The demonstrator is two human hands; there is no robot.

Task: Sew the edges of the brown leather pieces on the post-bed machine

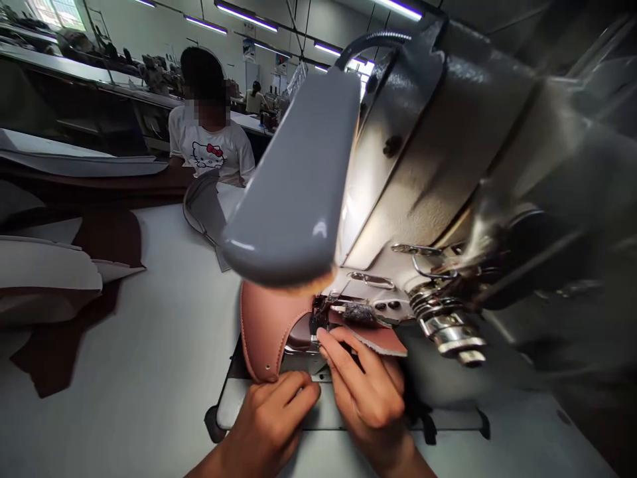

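A reddish-brown leather piece with a curved, stitched edge and a small hole near its lower tip lies on the sewing machine's bed. My left hand is closed at that lower tip, fingers curled over its edge. Close by the presser foot, my right hand has its thumb and fingers drawn together; whatever is between them is hidden. Another part of the leather, a brown flap with a pale cut edge, sticks out behind the right hand's knuckles. The needle is too dark to make out.
A grey lamp head hangs over the work, beside the sewing machine's arm. Metal tension parts jut out at right. Brown and white cut pieces lie on the white table. A person sits across from me.
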